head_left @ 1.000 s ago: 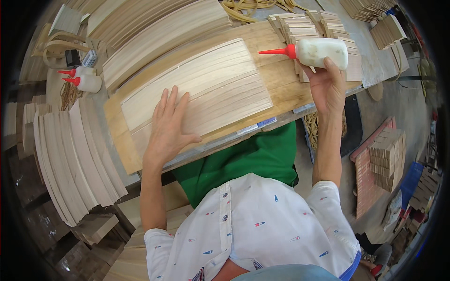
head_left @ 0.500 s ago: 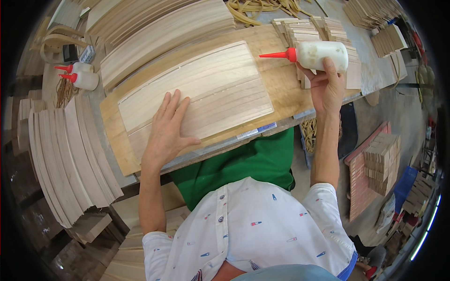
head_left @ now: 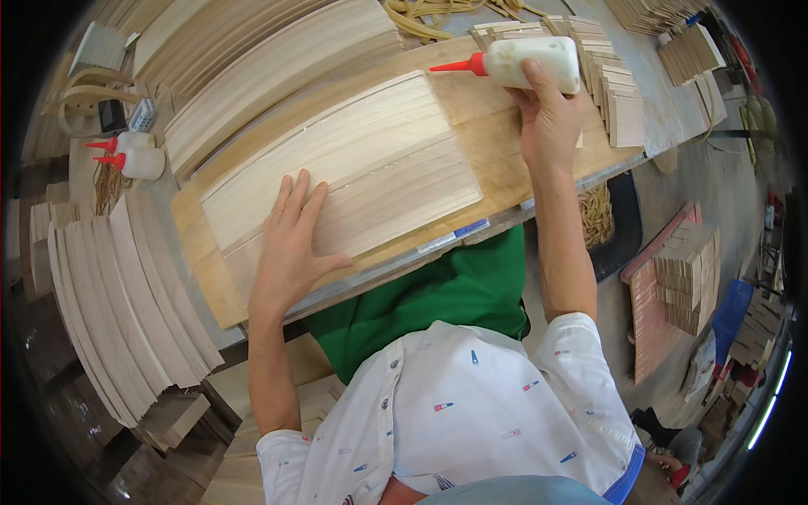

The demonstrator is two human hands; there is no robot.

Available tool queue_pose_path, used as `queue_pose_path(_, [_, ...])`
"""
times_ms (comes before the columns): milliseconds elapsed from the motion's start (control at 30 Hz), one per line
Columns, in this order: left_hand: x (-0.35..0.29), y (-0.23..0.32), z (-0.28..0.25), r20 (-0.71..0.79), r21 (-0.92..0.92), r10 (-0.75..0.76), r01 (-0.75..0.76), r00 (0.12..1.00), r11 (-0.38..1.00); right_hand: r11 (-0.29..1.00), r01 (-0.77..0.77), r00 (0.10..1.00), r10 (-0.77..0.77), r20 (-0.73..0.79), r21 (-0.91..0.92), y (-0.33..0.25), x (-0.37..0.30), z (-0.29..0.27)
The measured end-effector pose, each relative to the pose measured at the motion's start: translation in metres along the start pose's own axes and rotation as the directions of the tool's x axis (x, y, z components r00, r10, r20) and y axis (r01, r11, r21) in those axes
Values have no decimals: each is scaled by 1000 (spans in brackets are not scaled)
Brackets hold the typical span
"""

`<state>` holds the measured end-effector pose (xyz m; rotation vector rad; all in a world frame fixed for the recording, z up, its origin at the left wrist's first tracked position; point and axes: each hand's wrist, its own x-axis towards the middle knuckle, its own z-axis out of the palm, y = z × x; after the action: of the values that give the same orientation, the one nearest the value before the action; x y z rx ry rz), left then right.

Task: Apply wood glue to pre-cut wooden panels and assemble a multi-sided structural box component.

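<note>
A pale rectangular wooden panel (head_left: 387,143) lies on a larger, yellowish wooden board (head_left: 497,172) in front of me. White streaks run along a line across the panel and near its far edge. My left hand (head_left: 290,236) rests flat on the panel's left part, fingers spread and thumb out. Above the board's right part, my right hand (head_left: 547,122) is wrapped round a white squeeze glue bottle (head_left: 539,61). The bottle is held sideways, its red nozzle (head_left: 456,65) pointing left, close to the panel's far right corner but apart from it.
Long wooden slats (head_left: 278,76) are stacked behind the panel, with more slats (head_left: 126,311) at the left. Two red-tipped bottles (head_left: 139,162) stand at the far left. Small wooden pieces (head_left: 610,88) lie in rows at the right. Stacked blocks (head_left: 686,278) sit lower right.
My right hand has moved left and slightly farther away with the glue bottle, bringing its nozzle nearer the panel's far right corner. My left hand stays flat on the panel.
</note>
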<state>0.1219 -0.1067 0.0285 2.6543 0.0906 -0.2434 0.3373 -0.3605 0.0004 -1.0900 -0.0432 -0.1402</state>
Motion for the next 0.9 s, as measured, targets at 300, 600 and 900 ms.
queue_pose_path(300, [1,1,0,19,12,-16,16,1000,1000,998,42,997,-44,-70,-42,9,-3,6])
queue_pose_path(600, [1,1,1,7,17,-15,15,1000,1000,997,33,998,-37,-58,-64,14,-2,7])
queue_pose_path(900, [0,-1,2,-7,7,1,-1,1000,1000,997,57,995,-61,-74,-52,16,-5,6])
